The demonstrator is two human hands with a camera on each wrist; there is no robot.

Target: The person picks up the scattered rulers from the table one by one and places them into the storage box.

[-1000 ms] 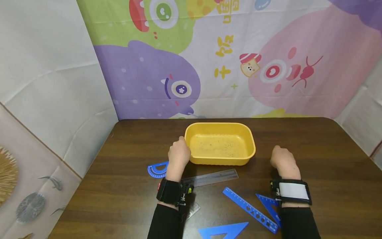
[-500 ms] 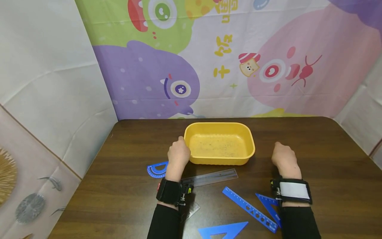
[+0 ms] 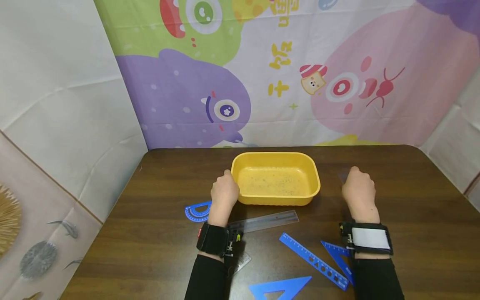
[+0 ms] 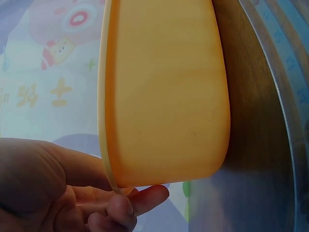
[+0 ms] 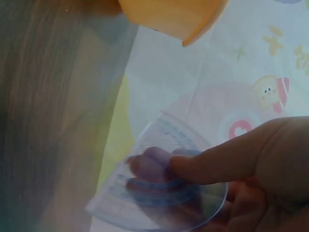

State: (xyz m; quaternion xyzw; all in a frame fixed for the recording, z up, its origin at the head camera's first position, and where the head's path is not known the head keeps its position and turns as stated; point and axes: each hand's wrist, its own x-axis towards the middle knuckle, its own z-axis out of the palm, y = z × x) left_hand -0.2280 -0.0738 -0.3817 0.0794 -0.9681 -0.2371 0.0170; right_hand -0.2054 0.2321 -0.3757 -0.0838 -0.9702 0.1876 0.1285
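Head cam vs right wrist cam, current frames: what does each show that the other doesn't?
Head only: the left hand at one end of the yellow basin, plus the blue protractor, clear ruler, blue ruler and two blue set squares.

Right wrist only: the outline and markings of the clear protractor pinched by the right hand; head gives at most a faint trace.

Both: right hand, yellow basin, wooden table, cartoon backdrop.
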